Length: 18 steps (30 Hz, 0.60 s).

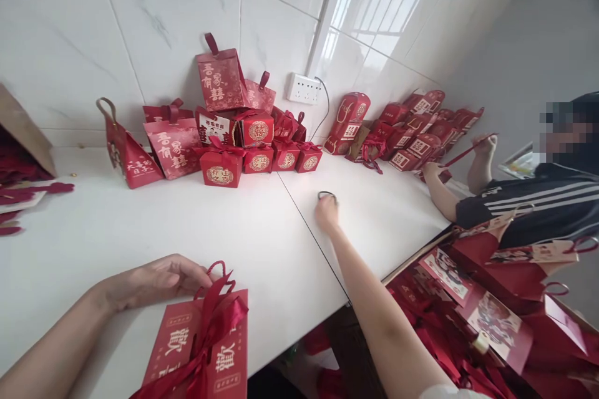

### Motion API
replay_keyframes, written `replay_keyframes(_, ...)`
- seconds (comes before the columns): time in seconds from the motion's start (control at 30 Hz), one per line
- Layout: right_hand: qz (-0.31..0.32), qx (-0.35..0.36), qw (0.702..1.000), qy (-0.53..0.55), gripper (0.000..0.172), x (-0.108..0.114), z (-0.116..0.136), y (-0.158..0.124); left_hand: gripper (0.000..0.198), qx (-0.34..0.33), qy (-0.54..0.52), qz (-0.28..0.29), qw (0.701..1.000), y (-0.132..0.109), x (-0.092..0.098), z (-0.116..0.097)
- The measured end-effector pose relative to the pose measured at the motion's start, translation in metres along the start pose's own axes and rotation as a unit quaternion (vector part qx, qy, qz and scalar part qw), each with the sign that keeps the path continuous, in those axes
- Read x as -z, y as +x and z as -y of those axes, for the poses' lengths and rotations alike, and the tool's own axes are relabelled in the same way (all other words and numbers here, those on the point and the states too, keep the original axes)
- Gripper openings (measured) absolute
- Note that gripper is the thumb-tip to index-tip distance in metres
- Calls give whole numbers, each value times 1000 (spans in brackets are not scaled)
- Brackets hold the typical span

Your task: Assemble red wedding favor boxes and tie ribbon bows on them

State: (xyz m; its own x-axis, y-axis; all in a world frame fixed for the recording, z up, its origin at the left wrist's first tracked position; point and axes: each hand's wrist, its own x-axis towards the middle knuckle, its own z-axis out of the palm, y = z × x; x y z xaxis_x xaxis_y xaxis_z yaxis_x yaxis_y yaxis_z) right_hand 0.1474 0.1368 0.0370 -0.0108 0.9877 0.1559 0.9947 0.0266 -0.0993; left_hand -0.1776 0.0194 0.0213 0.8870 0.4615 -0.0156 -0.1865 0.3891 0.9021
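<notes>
A red gift box (pixel 187 343) with gold lettering stands at the table's near edge, a dark red ribbon (pixel 218 318) tied around it and a twisted red cord handle (pixel 219 268) on top. My left hand (pixel 173 277) is beside the box, its fingers stretched out loosely, with the tips at the cord handle. Farther out on the white table (pixel 262 230), my right hand (pixel 327 212) is closed around something with a thin black loop (pixel 327 194), which looks like a scissors handle. The rest of that object is hidden by the hand.
Small red boxes (pixel 221 168) and taller handled ones (pixel 173 146) line the tiled wall below a white power strip (pixel 304 88). More red boxes (pixel 412 131) are piled at right, where another person (pixel 538 199) handles a ribbon. A carton of red boxes (pixel 491 318) is nearer.
</notes>
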Motion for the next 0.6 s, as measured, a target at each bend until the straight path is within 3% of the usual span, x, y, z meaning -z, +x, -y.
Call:
replay_keyframes(0.07, 42, 43, 996, 70, 23, -14, 31, -14, 39, 6, 0, -11, 1000, 1, -3, -3)
replay_keyframes(0.13, 78, 102, 977, 170, 27, -18, 59, -29, 38, 20, 1, -28, 999, 0, -5, -5)
replay_keyframes(0.2, 121, 184, 914, 340, 28, -11, 79, -42, 38, 21, -5, -45, 999, -1, -3, -2)
replay_keyframes(0.27, 117, 237, 817, 513, 24, 4, 90, -49, 39, 10, -17, -53, 998, -3, 0, 2)
replay_keyframes(0.3, 72, 243, 783, 568, 22, 13, 92, -48, 40, 4, -23, -53, 998, -4, 2, 5)
replay_keyframes(0.33, -8, 239, 772, 589, 20, 23, 91, -46, 41, 0, -28, -51, 998, -5, 4, 8)
replay_keyframes(0.43, -320, 214, 749, 538, 15, 44, 83, -25, 42, 5, -38, -54, 998, -7, 8, 14)
replay_keyframes(0.47, -386, 207, 744, 505, 15, 46, 80, -17, 42, 7, -40, -57, 998, -7, 8, 15)
replay_keyframes(0.53, -392, 203, 783, 438, 15, 42, 78, -4, 42, 7, -40, -62, 997, -7, 7, 15)
replay_keyframes(0.6, -290, 218, 854, 372, 12, 29, 81, -3, 43, 3, -39, -64, 997, -8, 6, 16)
